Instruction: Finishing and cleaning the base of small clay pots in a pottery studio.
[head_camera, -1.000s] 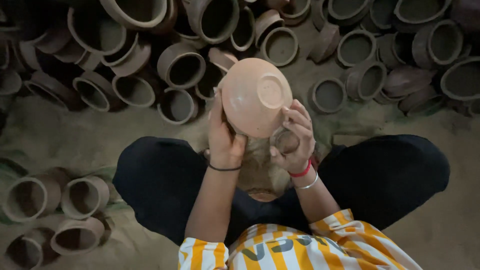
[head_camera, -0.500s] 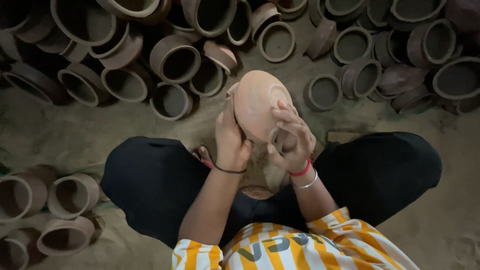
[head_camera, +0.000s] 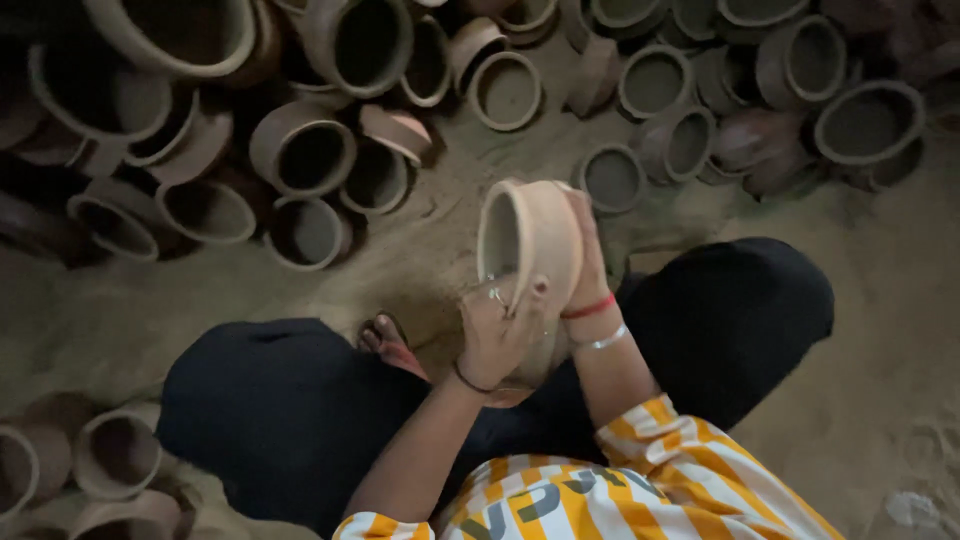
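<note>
A pale clay pot (head_camera: 530, 240) is held upright on its side above the lap, its open mouth turned to the left. It is gripped from below by the left hand (head_camera: 497, 335), whose fingers are curled shut around its lower wall, and from behind by the right hand (head_camera: 585, 255), whose fingers are pressed flat against its back. A sandy floor (head_camera: 120, 320) lies beneath, and darker clay pots (head_camera: 305, 155) are heaped beyond, well apart from the held one.
</note>
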